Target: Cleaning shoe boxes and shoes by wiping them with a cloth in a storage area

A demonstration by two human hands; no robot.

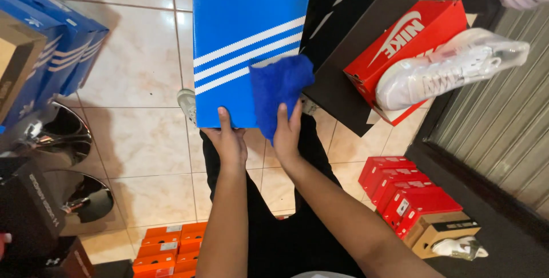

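Blue box (243, 38), striped white, is held out over the tiled floor (143, 141) in the head view: the left hand (229, 141) grips its near edge to steady it, while the right hand (287, 132) presses a blue cloth (279, 89) flat against its near right corner. To the right, a wrapped white shoe (446, 66) lies across a red box (400, 44) on a black table (354, 55).

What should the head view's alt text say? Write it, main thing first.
Seen from above, a person's left hand holds the near end of a blue shoebox with white stripes while the right hand presses a blue cloth on its lid. A white sneaker rests on a red shoebox to the right.
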